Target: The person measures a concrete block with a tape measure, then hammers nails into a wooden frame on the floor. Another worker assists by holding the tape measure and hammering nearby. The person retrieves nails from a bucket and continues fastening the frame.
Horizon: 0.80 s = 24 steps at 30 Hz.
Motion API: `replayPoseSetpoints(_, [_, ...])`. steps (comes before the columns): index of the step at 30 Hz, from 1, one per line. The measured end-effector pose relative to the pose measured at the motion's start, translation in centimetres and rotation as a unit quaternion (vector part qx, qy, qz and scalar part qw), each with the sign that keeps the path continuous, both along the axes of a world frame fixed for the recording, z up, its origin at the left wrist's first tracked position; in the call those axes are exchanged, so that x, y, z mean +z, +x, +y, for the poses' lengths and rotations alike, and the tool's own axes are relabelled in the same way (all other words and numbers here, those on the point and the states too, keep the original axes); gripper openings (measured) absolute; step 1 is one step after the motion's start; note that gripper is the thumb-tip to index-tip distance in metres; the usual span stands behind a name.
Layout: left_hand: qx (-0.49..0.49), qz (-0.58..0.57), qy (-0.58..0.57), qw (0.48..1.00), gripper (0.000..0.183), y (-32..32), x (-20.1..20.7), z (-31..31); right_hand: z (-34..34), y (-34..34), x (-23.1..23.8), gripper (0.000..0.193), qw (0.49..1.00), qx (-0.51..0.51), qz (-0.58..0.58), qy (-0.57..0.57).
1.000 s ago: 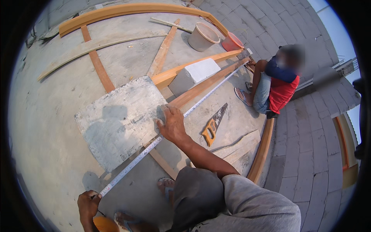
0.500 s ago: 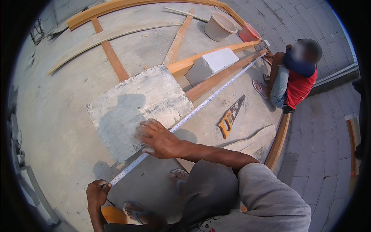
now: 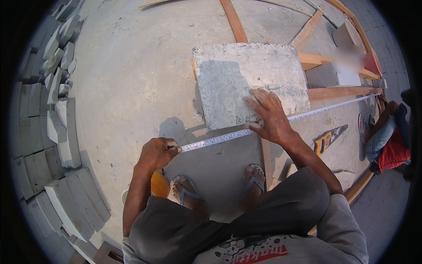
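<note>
A pale tape measure blade (image 3: pixel 224 140) stretches taut from lower left to far right, along the near edge of a grey-white rectangular slab (image 3: pixel 252 70). My left hand (image 3: pixel 158 155) is closed on the near end of the tape, fingers pinched together; whatever else lies in that fist is hidden. With fingers spread, my right hand (image 3: pixel 271 118) lies on the slab's near edge, its thumb down by the tape, which passes beneath the hand. At the tape's far end, beside a reddish wooden plank (image 3: pixel 338 93), a co-worker's hand (image 3: pixel 382 102) is close to the blade.
A handsaw with a yellow handle (image 3: pixel 323 143) lies on the concrete right of my arm. Beyond the slab are a white block (image 3: pixel 349 79), a bucket (image 3: pixel 345 35) and wooden boards (image 3: pixel 234 20). Stacked grey blocks (image 3: pixel 72 204) line the left. An orange rounded object (image 3: pixel 159 184) is by my left foot.
My view has swung left, so the slab and both hands appear farther right and the stacked blocks show. Both hands keep about the same places on the tape and slab.
</note>
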<state>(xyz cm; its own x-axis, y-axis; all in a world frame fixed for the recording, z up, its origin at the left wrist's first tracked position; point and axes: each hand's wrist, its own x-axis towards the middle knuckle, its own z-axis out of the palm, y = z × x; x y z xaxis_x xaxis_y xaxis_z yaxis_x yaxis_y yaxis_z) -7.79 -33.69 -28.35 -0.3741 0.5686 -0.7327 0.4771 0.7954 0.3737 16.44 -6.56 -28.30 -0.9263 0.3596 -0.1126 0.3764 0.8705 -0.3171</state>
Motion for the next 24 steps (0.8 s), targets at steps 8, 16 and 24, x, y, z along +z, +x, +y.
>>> replayPoseSetpoints(8, [-0.018, -0.010, 0.002, 1.000, 0.030, -1.1, -0.7, 0.9, -0.8, -0.5, 0.9, 0.077, 0.999, -0.042, 0.010, 0.009])
replayPoseSetpoints(16, [-0.021, -0.024, -0.005, 0.999, 0.033, -1.2, -0.1, 1.0, -3.1, -2.2, 4.4, 0.049, 0.966, 0.218, 0.098, -0.097])
replayPoseSetpoints(24, [-0.092, -0.039, -0.023, 0.995, 0.032, -2.6, 0.8, 2.5, -19.7, -9.4, 0.1, 0.086, 0.830, 0.215, -0.245, -0.453])
